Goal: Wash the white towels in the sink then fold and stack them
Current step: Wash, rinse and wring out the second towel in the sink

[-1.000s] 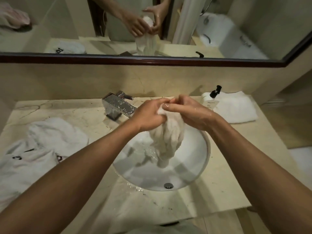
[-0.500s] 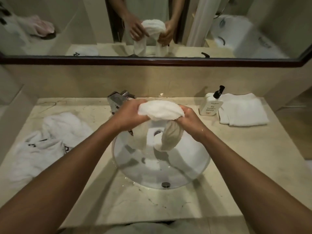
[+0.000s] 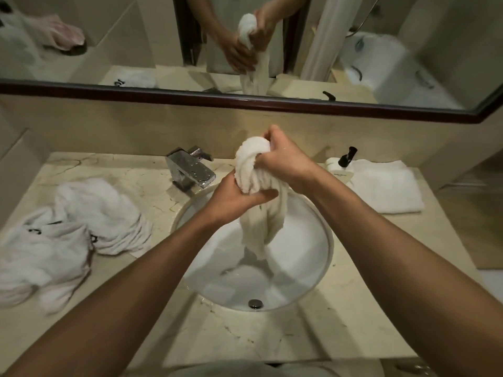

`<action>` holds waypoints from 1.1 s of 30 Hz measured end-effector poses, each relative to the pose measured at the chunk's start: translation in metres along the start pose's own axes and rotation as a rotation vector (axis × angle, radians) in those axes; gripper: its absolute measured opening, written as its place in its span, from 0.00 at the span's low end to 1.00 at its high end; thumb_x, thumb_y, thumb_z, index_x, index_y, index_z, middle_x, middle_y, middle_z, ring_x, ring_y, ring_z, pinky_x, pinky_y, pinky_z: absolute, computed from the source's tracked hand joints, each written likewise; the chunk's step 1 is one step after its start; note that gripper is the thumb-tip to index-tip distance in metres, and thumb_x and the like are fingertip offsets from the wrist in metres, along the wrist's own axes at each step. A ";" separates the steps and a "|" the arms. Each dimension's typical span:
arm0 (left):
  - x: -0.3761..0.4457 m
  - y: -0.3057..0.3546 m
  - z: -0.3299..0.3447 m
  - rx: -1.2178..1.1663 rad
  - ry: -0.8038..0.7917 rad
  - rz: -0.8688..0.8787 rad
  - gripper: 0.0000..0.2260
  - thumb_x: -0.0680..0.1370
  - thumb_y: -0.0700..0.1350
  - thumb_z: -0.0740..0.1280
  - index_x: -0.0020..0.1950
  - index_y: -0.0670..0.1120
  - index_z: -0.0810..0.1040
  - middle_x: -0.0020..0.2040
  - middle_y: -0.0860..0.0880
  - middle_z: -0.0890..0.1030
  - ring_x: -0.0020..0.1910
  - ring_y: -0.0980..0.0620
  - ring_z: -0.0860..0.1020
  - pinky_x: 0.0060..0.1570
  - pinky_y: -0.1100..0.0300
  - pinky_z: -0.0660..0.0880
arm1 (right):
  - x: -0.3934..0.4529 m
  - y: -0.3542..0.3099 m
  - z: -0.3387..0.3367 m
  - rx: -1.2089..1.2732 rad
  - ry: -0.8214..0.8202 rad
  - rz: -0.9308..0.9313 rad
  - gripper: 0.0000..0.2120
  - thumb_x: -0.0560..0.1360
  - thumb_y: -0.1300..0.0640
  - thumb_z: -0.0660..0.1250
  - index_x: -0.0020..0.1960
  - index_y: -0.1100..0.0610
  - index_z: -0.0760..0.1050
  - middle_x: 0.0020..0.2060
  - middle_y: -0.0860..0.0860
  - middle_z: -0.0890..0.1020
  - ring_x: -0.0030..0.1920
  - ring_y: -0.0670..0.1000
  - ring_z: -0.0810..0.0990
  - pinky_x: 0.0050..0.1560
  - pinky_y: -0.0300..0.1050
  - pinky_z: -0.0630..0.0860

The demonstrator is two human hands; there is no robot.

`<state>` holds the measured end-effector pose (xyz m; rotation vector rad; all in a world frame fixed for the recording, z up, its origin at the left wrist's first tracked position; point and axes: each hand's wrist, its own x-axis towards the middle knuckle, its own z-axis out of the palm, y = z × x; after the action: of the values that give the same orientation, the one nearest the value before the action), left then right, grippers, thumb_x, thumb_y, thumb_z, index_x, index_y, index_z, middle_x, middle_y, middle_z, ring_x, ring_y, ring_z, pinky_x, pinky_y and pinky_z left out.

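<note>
Over the white sink, centre of the bench: one wet white towel, twisted and hanging into the basin, left hand clenched round its middle, right hand clenched round its bunched top. At 9 o'clock, crumpled white towels; at 11 o'clock, chrome tap. At 2 o'clock, soap pump bottle touching a folded white towel.
</note>
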<state>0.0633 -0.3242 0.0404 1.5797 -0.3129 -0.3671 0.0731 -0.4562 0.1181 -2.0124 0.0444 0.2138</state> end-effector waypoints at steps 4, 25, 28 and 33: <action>0.008 0.005 0.007 -0.146 0.148 -0.031 0.15 0.73 0.36 0.75 0.59 0.43 0.80 0.55 0.45 0.85 0.57 0.48 0.83 0.60 0.51 0.78 | 0.003 -0.014 -0.007 0.071 -0.054 -0.051 0.32 0.74 0.68 0.71 0.72 0.54 0.60 0.53 0.55 0.75 0.51 0.53 0.80 0.52 0.50 0.82; -0.025 -0.060 -0.012 -1.263 0.659 -0.515 0.25 0.81 0.57 0.62 0.71 0.41 0.74 0.64 0.36 0.79 0.66 0.36 0.75 0.69 0.37 0.66 | -0.021 0.180 0.102 0.207 0.096 0.186 0.33 0.59 0.40 0.70 0.60 0.55 0.81 0.52 0.47 0.85 0.54 0.49 0.83 0.55 0.44 0.80; -0.040 -0.072 -0.022 -1.004 0.647 -0.725 0.26 0.82 0.58 0.60 0.70 0.40 0.73 0.56 0.37 0.83 0.57 0.38 0.79 0.60 0.42 0.73 | -0.015 0.180 0.087 0.117 0.008 0.131 0.23 0.65 0.50 0.74 0.59 0.55 0.81 0.55 0.52 0.85 0.56 0.51 0.83 0.59 0.55 0.79; -0.080 -0.086 -0.018 0.381 0.365 -0.658 0.48 0.65 0.80 0.60 0.69 0.45 0.74 0.67 0.43 0.78 0.57 0.47 0.80 0.58 0.49 0.78 | 0.008 0.151 0.053 0.123 -0.220 0.052 0.16 0.69 0.69 0.72 0.48 0.50 0.81 0.44 0.43 0.84 0.43 0.35 0.81 0.44 0.32 0.76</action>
<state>-0.0041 -0.2712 -0.0417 2.0678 0.4608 -0.5296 0.0555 -0.4743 -0.0396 -1.8563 -0.0283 0.4535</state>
